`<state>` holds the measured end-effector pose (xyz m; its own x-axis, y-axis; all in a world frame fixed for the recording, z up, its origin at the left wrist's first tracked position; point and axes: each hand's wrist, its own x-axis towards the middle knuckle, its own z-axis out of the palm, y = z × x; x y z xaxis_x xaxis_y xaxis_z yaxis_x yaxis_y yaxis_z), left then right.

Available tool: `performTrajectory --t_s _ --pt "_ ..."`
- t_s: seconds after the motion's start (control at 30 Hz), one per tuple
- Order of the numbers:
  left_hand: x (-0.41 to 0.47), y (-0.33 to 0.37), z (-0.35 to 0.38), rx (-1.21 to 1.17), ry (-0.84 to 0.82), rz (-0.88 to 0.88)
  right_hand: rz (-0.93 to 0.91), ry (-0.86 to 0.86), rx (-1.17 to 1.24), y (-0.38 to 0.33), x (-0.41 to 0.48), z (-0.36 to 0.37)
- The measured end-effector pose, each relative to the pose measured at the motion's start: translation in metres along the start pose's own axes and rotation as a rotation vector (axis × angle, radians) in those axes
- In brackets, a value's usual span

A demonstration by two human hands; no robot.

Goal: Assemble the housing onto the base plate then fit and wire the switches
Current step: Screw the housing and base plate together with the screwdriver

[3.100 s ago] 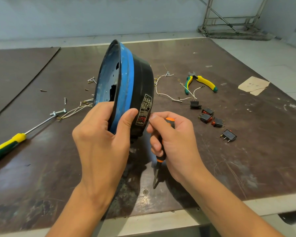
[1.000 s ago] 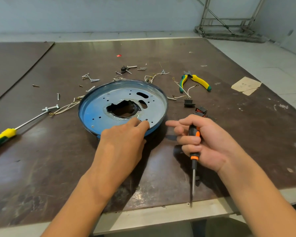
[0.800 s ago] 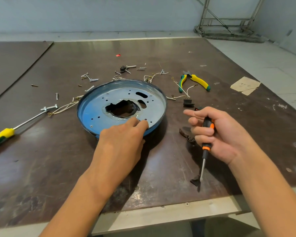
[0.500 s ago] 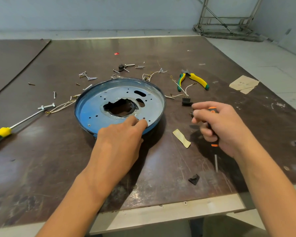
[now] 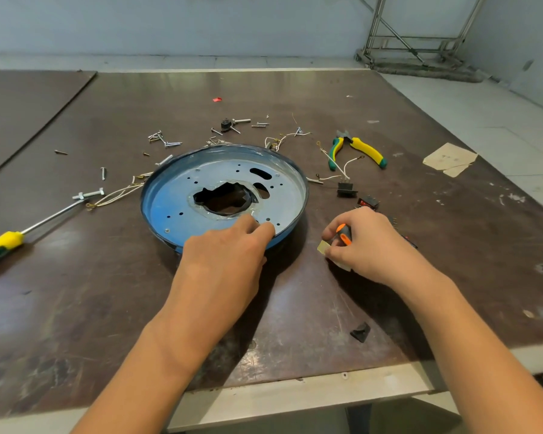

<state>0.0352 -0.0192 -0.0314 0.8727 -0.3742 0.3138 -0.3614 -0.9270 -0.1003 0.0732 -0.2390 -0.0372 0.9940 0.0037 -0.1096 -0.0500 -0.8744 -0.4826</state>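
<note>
The round blue base plate (image 5: 176,208) with its black housing beneath lies flat on the brown table, plate side up, a jagged hole in its middle. My left hand (image 5: 224,261) rests on its near rim, fingertips on the plate. My right hand (image 5: 362,245) grips a small orange-and-black screwdriver (image 5: 343,234) to the right of the plate and touches a beige paper strip (image 5: 323,247) on the table. Rocker switches lie just beyond that hand: a black one (image 5: 346,189) with white wires and a red one (image 5: 368,202); others are partly hidden by the hand.
Yellow-green pliers (image 5: 358,150) lie at the back right. A long yellow-handled screwdriver (image 5: 29,228) lies at the left. Screws (image 5: 165,140) and loose wires (image 5: 116,195) are scattered behind and left of the plate. A black plastic chip (image 5: 360,332) sits near the front edge.
The housing, earlier held upright in my left hand, now lies flat. My right hand turned the small screwdriver over and came down onto the beige strip.
</note>
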Motion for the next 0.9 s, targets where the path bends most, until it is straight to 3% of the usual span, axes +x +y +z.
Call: performTrajectory --t_s 0.07,0.13,0.23,0.3,0.43,0.63,0.9 --pt "0.0 0.0 0.0 0.0 -0.002 -0.004 0.006 0.068 0.121 0.007 0.005 -0.008" --pt "0.0 0.0 0.0 0.004 -0.002 -0.006 0.048 0.267 0.237 0.021 0.014 -0.021" --pt "0.0 -0.001 0.0 0.001 0.002 -0.016 0.17 0.617 0.26 0.044 0.023 -0.044" --pt "-0.001 -0.001 0.001 -0.007 0.005 -0.026 0.19 0.694 0.252 0.051 0.025 -0.052" --pt "0.001 0.001 -0.004 -0.047 0.001 -0.085 0.029 0.518 0.196 0.027 0.03 -0.037" --pt "-0.003 -0.001 -0.004 -0.059 0.002 -0.112 -0.118 0.214 -0.156 -0.024 0.071 0.0" --pt "-0.003 -0.002 -0.003 -0.061 -0.022 -0.121 -0.09 0.25 -0.414 -0.037 0.112 0.014"
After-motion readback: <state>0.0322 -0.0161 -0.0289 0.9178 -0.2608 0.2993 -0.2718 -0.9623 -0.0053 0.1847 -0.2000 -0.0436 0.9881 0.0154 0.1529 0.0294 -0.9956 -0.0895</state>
